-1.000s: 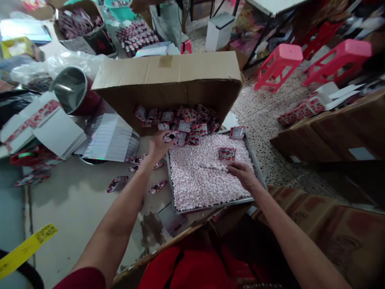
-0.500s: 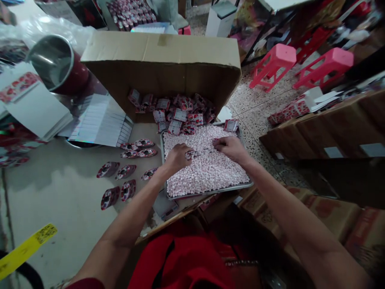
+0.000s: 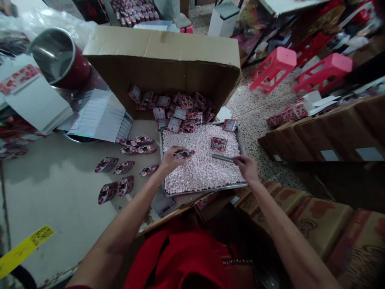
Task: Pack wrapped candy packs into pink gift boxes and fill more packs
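My left hand [image 3: 171, 160] is closed around a small red-and-white printed packet [image 3: 184, 154], which has a dark round spot on its upper side, over the left part of a metal tray [image 3: 207, 188]. Small pale pink pellets [image 3: 201, 170] fill this tray. Over its right side, my right hand [image 3: 247, 166] pinches the end of a slim grey metal tool [image 3: 222, 158] that looks like tweezers. The tool points left, close above the pellets. Just beyond it, a flat printed packet [image 3: 219, 143] lies on the pellets.
A cardboard box [image 3: 162, 44] on its side behind the tray holds many printed packets [image 3: 180, 113]. Several packets [image 3: 123, 167] stand on the table at left. A steel pot [image 3: 72, 64] and white cards [image 3: 93, 120] are further back. Pink stools [image 3: 275, 66] and cartons [image 3: 319, 212] are at right.
My right hand has left the red printed packet on the pellets, moved toward me and rightward, and taken hold of the slim metal tool. My left hand still holds its packet, shifted slightly left.
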A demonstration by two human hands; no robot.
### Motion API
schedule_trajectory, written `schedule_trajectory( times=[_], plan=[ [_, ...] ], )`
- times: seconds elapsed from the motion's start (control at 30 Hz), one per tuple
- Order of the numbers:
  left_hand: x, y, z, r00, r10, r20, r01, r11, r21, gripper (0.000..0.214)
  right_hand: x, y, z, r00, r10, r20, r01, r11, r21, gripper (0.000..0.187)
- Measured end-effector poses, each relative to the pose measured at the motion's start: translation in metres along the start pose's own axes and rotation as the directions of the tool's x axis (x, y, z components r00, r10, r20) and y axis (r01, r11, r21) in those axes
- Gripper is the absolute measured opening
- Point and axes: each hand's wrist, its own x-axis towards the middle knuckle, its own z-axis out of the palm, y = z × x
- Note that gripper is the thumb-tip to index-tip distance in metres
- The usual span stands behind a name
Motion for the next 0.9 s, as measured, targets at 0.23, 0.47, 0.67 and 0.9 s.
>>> schedule_trajectory(
  times=[0.23,0.47,0.67,0.9],
  plan=[
    [-0.020,0.007,-0.007,0.998,0.016,-0.062,-0.009,0.993,0.118,0.038,0.013,0.004,0.125,0.992,0.086,0.090,-0.115,0.915,0.388,0.032],
    [-0.004,0.019,-0.007,0.998,0.037,-0.054,-0.014,0.929,0.369,0.036,0.006,-0.003,0.047,0.967,0.078,0.243,-0.205,0.806,0.555,0.037],
    [0.005,0.028,0.005,0.996,0.055,0.064,-0.077,0.897,0.435,0.038,0.003,-0.056,0.018,0.944,-0.079,0.319,-0.056,0.917,0.395,0.020],
    [-0.012,0.025,0.014,0.998,0.056,0.018,-0.058,0.907,0.416,0.038,-0.027,-0.160,0.011,0.880,-0.310,0.361,0.450,0.789,-0.419,0.026]
  ],
)
